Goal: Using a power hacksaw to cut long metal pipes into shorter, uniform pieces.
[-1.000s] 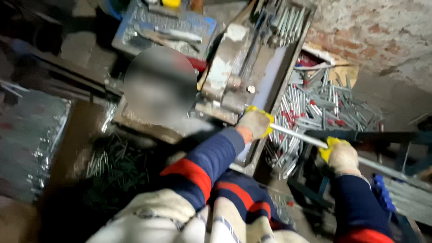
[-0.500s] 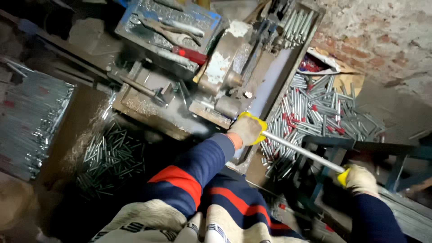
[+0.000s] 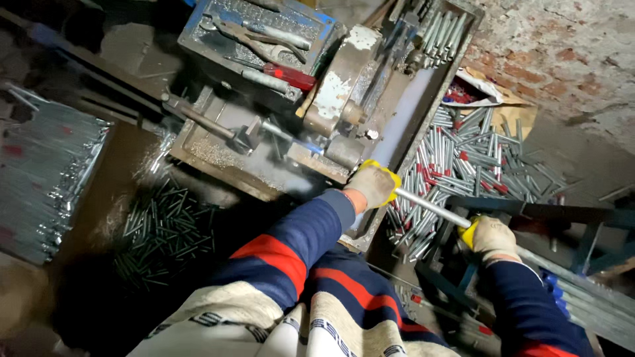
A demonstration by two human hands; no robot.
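While the left hand (image 3: pixel 374 186) grips one end of a metal rod (image 3: pixel 433 207), the right hand (image 3: pixel 491 237) grips the other.

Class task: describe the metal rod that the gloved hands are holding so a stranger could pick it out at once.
Start at the grey metal machine below the brick wall. At its lower edge the left hand grips a long bare silver metal rod running to the right hand. Unlike the short red-tipped tubes heaped behind, it is held.

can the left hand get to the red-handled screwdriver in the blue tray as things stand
Probably not right away. The left hand is closed on the metal rod, which the right hand also grips, and the grey machine stands between it and the red-handled screwdriver. It would have to let go and reach over.
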